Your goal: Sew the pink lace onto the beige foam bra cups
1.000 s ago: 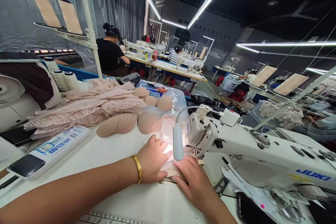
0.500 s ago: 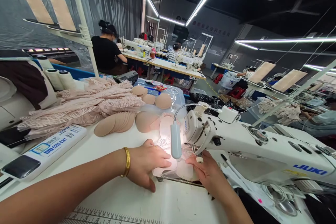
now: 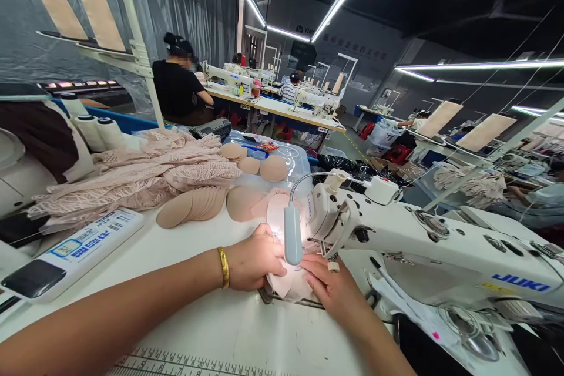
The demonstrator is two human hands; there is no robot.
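Smooth cloth piece (image 3: 284, 286), glossy metal bangle (image 3: 224, 267)

The left hand (image 3: 255, 261) and right hand (image 3: 337, 288) rest on pale pink fabric (image 3: 282, 286) near a small lamp (image 3: 292, 241), at the left end of a white sewing machine (image 3: 405, 235). Farther left lie fanned beige ovals (image 3: 191, 207) and heaped lacy cloth (image 3: 145, 173).

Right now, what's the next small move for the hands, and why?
Probably ease the pale pink fabric slightly forward, fingers flat: the left hand and right hand both touch it beside the JUKI sewing machine, under the gooseneck lamp. The needle isn't clearly visible, so go gently.
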